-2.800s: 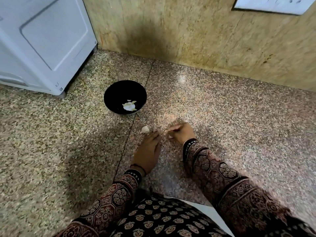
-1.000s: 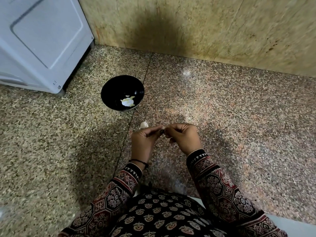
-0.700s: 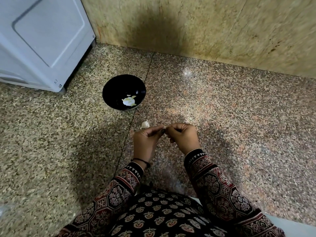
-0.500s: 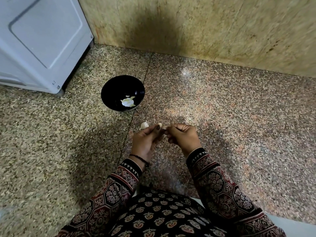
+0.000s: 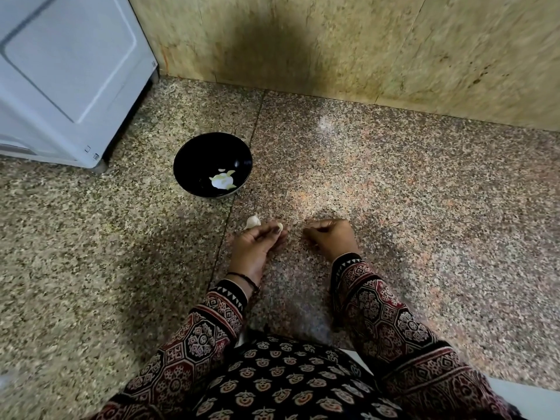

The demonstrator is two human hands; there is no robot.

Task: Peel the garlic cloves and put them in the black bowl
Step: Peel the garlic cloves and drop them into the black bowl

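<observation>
Drawn apart now: left fingers (image 5: 269,231) pinch a clove (image 5: 280,227); right fingers (image 5: 316,230) curl, contents unclear.

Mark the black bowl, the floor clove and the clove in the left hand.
black bowl (image 5: 197,159), head view, bare inner wall.
floor clove (image 5: 252,221), head view, its middle.
held clove (image 5: 280,227), head view, exposed tip.

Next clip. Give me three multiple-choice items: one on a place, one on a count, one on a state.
1. Where does the black bowl stand? A on the floor B on a lap C on a shelf
2. How many cloves lie loose on the floor? A none B one C four
3. The left hand is: A flat, empty B pinching a clove C inside the bowl
Key: 1A, it rests on speckled floor; 2B, one lone clove lies beside the hand; 3B, the pinched clove shows in its grip.
</observation>
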